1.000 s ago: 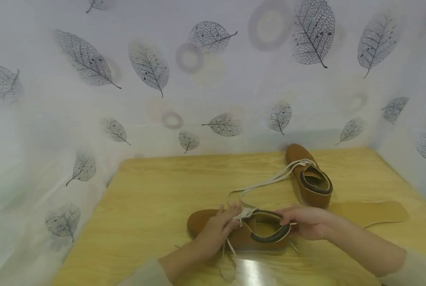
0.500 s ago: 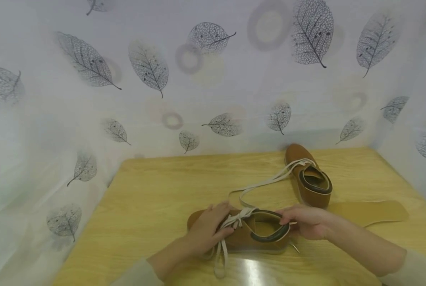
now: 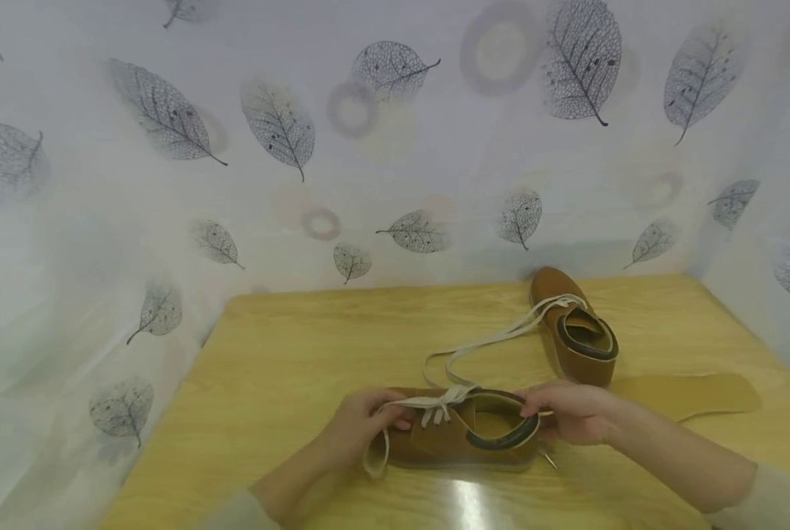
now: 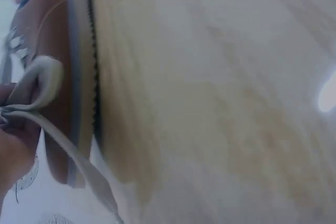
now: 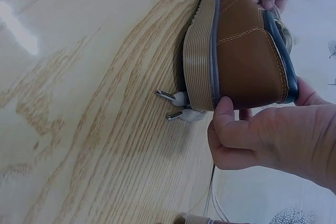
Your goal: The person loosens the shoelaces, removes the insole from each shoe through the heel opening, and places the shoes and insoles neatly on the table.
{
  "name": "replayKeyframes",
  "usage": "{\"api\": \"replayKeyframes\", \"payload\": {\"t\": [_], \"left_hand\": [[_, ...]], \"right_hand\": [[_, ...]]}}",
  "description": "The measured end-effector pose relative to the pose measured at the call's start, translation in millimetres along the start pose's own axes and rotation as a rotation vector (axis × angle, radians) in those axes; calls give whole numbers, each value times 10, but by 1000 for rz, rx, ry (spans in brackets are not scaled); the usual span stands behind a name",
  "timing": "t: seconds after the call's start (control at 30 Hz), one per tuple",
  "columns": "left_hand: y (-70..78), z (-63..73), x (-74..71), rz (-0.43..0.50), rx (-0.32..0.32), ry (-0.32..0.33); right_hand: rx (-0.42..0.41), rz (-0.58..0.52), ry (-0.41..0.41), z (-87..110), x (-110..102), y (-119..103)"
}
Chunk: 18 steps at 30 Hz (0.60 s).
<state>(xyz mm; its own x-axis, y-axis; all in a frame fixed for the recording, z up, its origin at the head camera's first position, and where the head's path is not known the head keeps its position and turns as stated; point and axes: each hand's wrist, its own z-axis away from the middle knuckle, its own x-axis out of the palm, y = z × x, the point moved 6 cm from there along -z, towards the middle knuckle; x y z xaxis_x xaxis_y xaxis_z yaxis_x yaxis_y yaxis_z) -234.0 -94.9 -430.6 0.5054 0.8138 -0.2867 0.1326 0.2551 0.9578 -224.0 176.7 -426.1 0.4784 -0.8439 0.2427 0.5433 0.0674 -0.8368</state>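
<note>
A brown leather shoe (image 3: 448, 445) with a dark padded collar stands on the wooden table, toe to the left. My left hand (image 3: 358, 427) is over the toe and pinches the pale shoelace (image 3: 417, 402), pulled leftward from the eyelets. In the left wrist view, a loop and loose end of this shoelace (image 4: 86, 169) hang from the fingers. At the heel, my right hand (image 3: 570, 414) grips the collar and back; the right wrist view shows its thumb side against the heel (image 5: 247, 72).
A matching shoe (image 3: 567, 357) stands at the back right, its long laces (image 3: 481, 341) trailing toward the near shoe. Beside it lies a flat tan insole-shaped piece (image 3: 699, 390). Metal-tipped lace ends (image 5: 167, 95) poke out by the near shoe's heel. A leaf-print curtain (image 3: 421, 147) surrounds the table (image 3: 302, 346).
My left hand has moved from the laced front toward the toe, taking hold of the shoelace and drawing it left. My right hand keeps its grip on the heel.
</note>
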Motion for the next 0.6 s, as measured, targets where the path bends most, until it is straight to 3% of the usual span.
{"api": "replayKeyframes", "payload": {"t": [0.1,0.23,0.33,0.47,0.6], "left_hand": [[-80,15,-51,223,-139,-94],[-183,120,-153,379,-265,-201],[-238,227,-216,406,-301,-277],[-288,380,-335,365,-299,-363],[-343,484,-485,347,-285,-399]], "right_hand": [[0,0,9,10,-9,0],[-2,-8,17,-2,-21,-6],[-9,-3,17,3,-29,-4],[-15,8,8,6,-24,4],[-3,-3,4,11,-19,17]]}}
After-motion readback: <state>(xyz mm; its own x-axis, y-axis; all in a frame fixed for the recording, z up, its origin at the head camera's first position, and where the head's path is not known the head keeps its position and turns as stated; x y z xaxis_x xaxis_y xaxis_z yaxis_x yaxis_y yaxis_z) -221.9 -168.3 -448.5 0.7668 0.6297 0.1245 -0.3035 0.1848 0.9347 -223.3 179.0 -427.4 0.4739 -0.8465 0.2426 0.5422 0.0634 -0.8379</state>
